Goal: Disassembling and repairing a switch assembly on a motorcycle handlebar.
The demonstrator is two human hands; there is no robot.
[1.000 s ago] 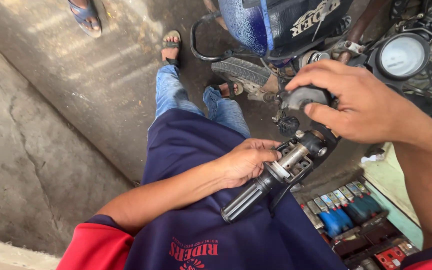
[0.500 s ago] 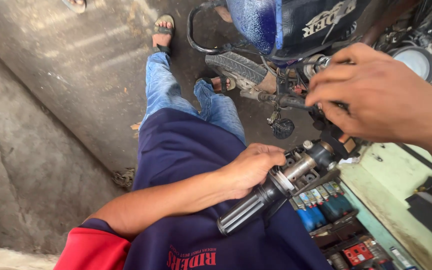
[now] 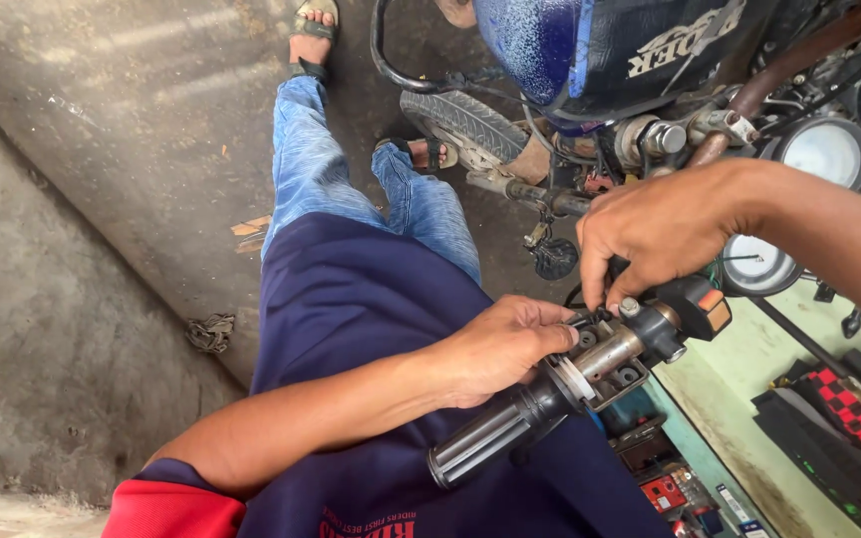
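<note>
Pinching a thin black cable (image 3: 582,320) between left hand (image 3: 498,346) fingertips, just above the handlebar's metal tube (image 3: 605,352). Pressing right hand (image 3: 662,227) fingertips together on the switch housing (image 3: 692,307); black grip (image 3: 495,438) jutting below.

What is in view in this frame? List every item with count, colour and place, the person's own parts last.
handlebar grip: one, black, ribbed, low centre
switch housing: one, black with an orange button, at the bar's right end
motorcycle tank: one, blue, top right
gauges: two, round, pale-faced, right
front tyre: one, black, top centre
concrete floor: grey, left
shirt: one, dark blue with red sleeve, centre
jeans: blue
sandals: two, dark
left hand: on the bar fittings
right hand: fingertips on the housing
</note>
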